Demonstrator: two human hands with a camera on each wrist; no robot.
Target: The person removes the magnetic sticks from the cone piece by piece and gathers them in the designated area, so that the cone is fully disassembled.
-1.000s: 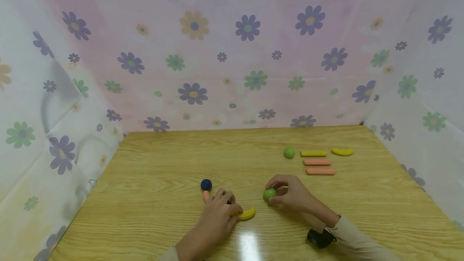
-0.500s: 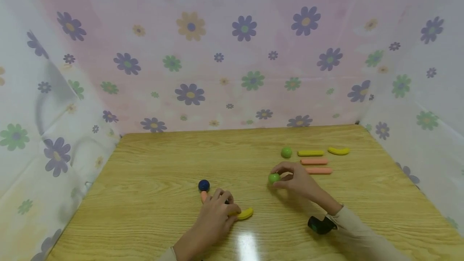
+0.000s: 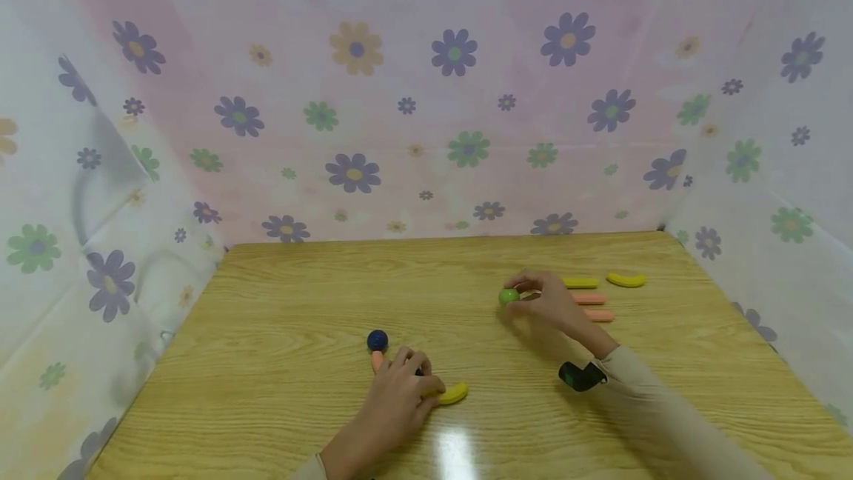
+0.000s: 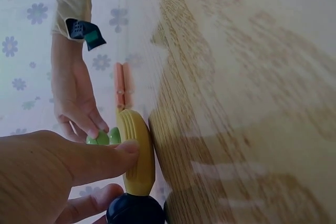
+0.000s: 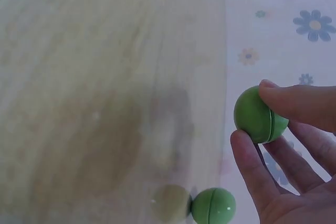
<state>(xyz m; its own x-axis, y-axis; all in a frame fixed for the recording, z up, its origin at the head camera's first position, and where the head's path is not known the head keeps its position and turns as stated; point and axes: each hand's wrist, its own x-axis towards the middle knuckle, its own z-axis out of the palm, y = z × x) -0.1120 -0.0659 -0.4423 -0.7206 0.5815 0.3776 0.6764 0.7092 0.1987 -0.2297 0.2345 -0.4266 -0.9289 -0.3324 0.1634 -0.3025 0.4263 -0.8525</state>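
My right hand (image 3: 549,306) pinches a green ball (image 3: 509,297), apart from the tabletop in the right wrist view (image 5: 254,115). A second green ball (image 5: 212,206) lies on the table near it, hidden behind the hand in the head view. My left hand (image 3: 400,391) rests at the front middle and holds a curved yellow stick (image 3: 455,393) between thumb and fingers. In the left wrist view that stick meets a dark blue ball (image 4: 135,211). A dark blue ball (image 3: 377,340) with a short salmon-pink stick (image 3: 378,361) lies beyond the left hand, which partly covers the stick.
At the back right of the wooden table (image 3: 300,295) lie a straight yellow stick (image 3: 581,283), another curved yellow stick (image 3: 626,280) and two salmon-pink sticks (image 3: 593,299). Flowered cloth (image 3: 413,80) stands behind and at both sides. A black device (image 3: 581,376) sits on the right wrist.
My right hand has carried the green ball away from me toward the back right, now covering the second green ball in the head view. My left hand has stayed in place.
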